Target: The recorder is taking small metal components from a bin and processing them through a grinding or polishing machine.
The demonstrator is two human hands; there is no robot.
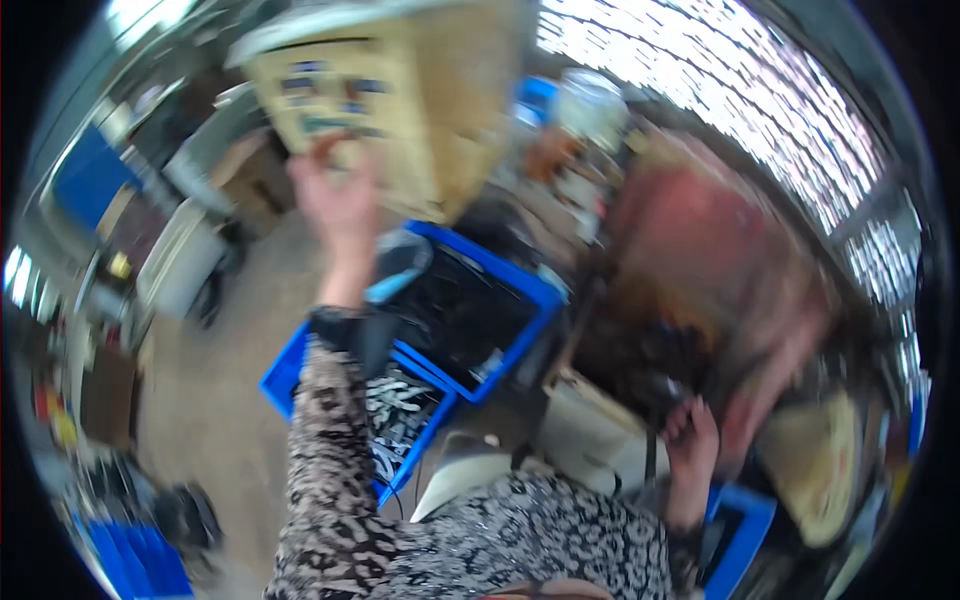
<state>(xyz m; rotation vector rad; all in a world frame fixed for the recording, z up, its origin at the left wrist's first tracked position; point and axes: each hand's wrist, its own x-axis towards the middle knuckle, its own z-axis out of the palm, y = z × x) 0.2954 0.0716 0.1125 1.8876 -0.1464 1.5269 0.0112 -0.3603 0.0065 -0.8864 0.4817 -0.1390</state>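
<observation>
My left hand (340, 195) is stretched forward in front of a large yellowish carton (455, 120) with dark and coloured marks. Its fingers look curled but are smeared by motion, so whether they hold anything is unclear. Below that arm are a blue crate (545, 300) with black contents and a blue bin (440, 430) holding many small silvery and dark pieces. On the right, low beside my body, my right hand (692, 440) has its fingers loosely bent and apart, with nothing visible in them. It is nearest to a beige box-like thing (595, 440) and a dark blurred area.
A big reddish, blurred sack-like covering (700, 230) stands at the right, with a pale sack (820, 465) beyond it. Another blue crate (740, 540) sits at the lower right. Grey containers (180, 260) and a brown carton (250, 180) stand on the floor at the left.
</observation>
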